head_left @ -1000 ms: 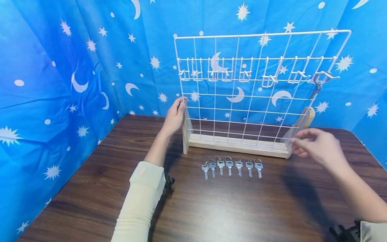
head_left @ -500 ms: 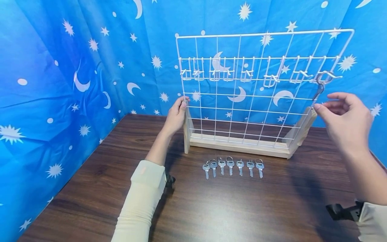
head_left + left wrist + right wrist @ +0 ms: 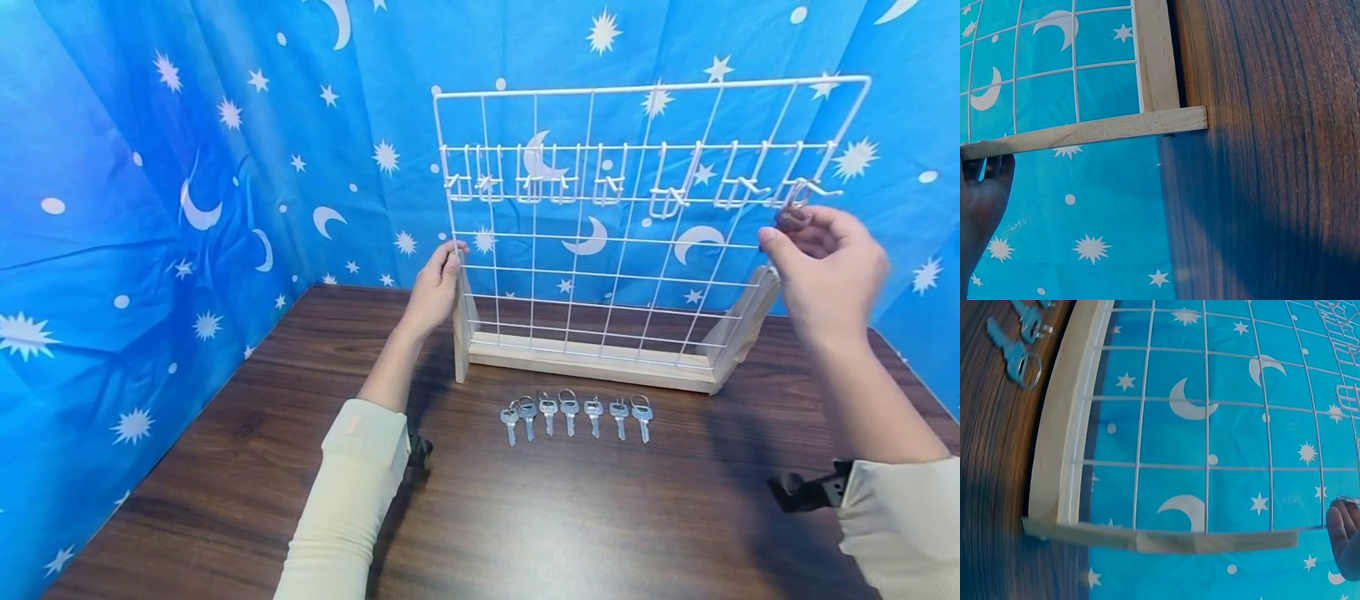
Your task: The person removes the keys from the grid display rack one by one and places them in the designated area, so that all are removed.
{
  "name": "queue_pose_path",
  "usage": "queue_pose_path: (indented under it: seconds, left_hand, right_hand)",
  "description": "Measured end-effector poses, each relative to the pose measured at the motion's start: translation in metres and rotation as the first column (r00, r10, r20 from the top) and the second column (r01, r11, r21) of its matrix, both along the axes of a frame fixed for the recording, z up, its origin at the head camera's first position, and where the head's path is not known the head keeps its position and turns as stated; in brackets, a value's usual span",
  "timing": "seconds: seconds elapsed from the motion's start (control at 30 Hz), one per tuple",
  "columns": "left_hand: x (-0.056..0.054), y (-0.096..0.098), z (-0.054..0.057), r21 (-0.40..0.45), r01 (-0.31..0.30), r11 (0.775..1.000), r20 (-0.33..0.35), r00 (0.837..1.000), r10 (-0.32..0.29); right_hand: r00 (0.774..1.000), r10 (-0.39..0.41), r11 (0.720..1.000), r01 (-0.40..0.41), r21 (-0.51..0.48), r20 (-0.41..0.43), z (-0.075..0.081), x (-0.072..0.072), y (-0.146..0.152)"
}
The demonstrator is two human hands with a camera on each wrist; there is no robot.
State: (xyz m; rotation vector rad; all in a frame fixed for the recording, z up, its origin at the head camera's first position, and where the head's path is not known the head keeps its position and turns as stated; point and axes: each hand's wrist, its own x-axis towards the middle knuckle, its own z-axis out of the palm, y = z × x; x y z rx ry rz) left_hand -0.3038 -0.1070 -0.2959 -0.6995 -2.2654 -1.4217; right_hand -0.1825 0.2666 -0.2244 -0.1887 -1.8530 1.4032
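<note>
A white wire grid rack stands on a wooden base with two wooden side supports. My left hand grips the top of the left side support, with fingers behind it. At the far right hook, a key hangs by its ring, and my right hand pinches it between thumb and fingers. Most of that key is hidden by the fingers; the right wrist view shows just a metal bit at the fingertips.
Several silver keys with rings lie in a row on the dark wooden table in front of the base. More white hooks line the grid's upper part. A blue curtain with stars and moons encloses the back and left.
My right hand has risen from the base's right end, along the right support, to the hanging key and now pinches it. The left hand stays on the left support.
</note>
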Motion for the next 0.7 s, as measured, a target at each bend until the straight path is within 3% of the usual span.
queue_pose_path:
  seconds: [0.13, 0.2, 0.37, 0.43, 0.6, 0.7]
  left_hand:
    - [0.0001, 0.0001, -0.0006, -0.005, 0.000, 1.000, 0.004, 1.000, 0.000]
    - [0.0001, 0.0004, -0.0009, -0.003, 0.003, 1.000, 0.003, 1.000, -0.003]
    - [-0.0001, 0.0010, -0.0013, -0.002, 0.004, 1.000, 0.003, 1.000, -0.004]
    - [-0.0001, 0.0011, -0.0014, -0.004, 0.004, 1.000, 0.003, 1.000, -0.004]
    - [-0.0007, 0.0002, -0.0012, -0.003, 0.013, 1.000, -0.002, 1.000, -0.013]
    - [-0.0003, -0.0002, -0.0008, 0.001, 0.017, 1.000, -0.008, 1.000, -0.017]
  right_hand:
    - [0.995, 0.064, 0.980, -0.078, -0.183, -0.080, 0.0024, -0.0042, -0.0036]
    - [0.988, 0.085, 0.957, -0.117, -0.265, -0.129, 0.0030, -0.0047, -0.0042]
    - [0.974, 0.092, 0.933, -0.157, -0.323, -0.205, 0.0024, -0.0032, -0.0041]
    - [0.973, 0.075, 0.937, -0.143, -0.317, -0.217, 0.0013, -0.0025, -0.0034]
    - [0.983, -0.027, 0.982, -0.007, -0.188, -0.183, -0.0041, -0.0023, -0.0040]
    - [0.980, -0.077, 0.990, 0.054, -0.129, -0.183, -0.0061, -0.0025, -0.0063]
